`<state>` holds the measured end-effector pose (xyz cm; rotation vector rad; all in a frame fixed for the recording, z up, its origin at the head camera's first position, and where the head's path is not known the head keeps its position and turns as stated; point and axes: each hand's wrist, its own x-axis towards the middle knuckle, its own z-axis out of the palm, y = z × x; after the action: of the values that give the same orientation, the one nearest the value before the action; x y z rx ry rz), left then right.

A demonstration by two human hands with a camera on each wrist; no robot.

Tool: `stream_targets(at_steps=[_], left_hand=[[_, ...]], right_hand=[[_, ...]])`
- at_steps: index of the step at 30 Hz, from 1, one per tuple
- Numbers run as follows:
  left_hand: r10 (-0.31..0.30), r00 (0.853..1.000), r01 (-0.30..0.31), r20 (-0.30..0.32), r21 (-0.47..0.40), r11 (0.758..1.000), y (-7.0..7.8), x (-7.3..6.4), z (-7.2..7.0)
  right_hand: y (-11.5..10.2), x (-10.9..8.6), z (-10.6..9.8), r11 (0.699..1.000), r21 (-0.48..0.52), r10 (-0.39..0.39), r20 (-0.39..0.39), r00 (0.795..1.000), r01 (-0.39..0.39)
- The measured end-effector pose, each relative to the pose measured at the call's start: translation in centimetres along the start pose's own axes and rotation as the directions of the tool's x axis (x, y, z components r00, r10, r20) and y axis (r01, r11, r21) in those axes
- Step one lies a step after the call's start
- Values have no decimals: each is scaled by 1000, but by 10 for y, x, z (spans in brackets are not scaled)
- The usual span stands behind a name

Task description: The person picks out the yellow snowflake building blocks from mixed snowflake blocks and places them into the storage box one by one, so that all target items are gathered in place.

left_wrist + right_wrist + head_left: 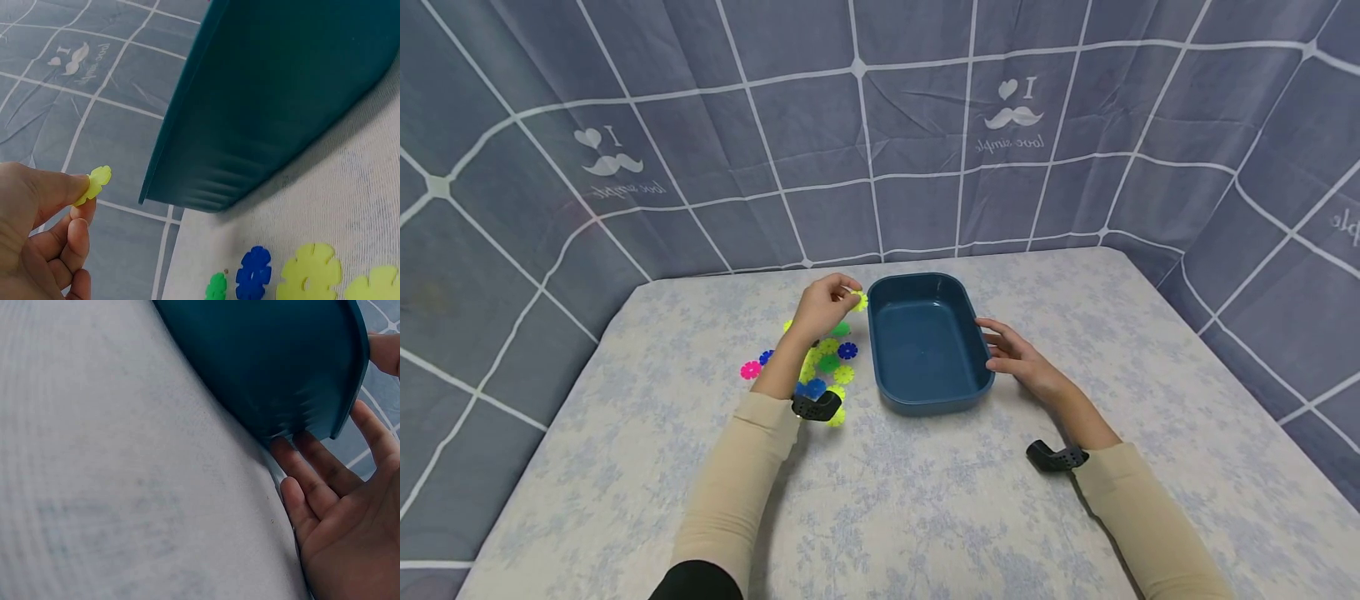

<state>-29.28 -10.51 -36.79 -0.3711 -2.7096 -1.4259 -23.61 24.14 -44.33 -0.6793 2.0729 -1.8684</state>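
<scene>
My left hand (822, 310) pinches a yellow flower-shaped plastic disc (95, 185) between thumb and index finger. It holds the disc up beside the far left corner of a dark teal plastic bin (929, 354). Nothing lies inside the bin. On the bin's right side is my right hand (1028, 364), its fingers fairly straight, with fingertips (304, 439) against the outer wall and the thumb by the rim. Several loose discs lie left of the bin under my left forearm, among them a blue disc (847, 351), a green disc (828, 363) and a pink disc (750, 370).
A pale patterned cloth (925, 500) covers the table. Behind and at both sides hangs a grey-blue curtain (917, 117) with white grid lines. A black wrist strap (816, 407) is on the left wrist, and another strap (1056, 457) on the right.
</scene>
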Motion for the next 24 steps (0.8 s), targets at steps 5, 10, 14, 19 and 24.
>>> stream_targets(at_steps=[5,10,14,19,24], left_hand=[[-5,1000,5,19,-19,1000,3,3,7],[2,999,-1,34,-31,1000,7,7,14],[15,999,-12,40,-51,999,10,9,17],[29,998,-26,47,-63,998,10,10,21],[45,998,-43,34,-61,997,13,13,25]], right_hand=[[-1,-1,0,1000,1,-14,8,1000,14],[-1,-2,0,999,-1,-35,16,999,35],[-2,-2,-1,999,-6,-38,12,999,38],[-3,-3,0,1000,-10,-27,8,1000,27],[-3,-2,0,1000,-3,-25,12,1000,25]])
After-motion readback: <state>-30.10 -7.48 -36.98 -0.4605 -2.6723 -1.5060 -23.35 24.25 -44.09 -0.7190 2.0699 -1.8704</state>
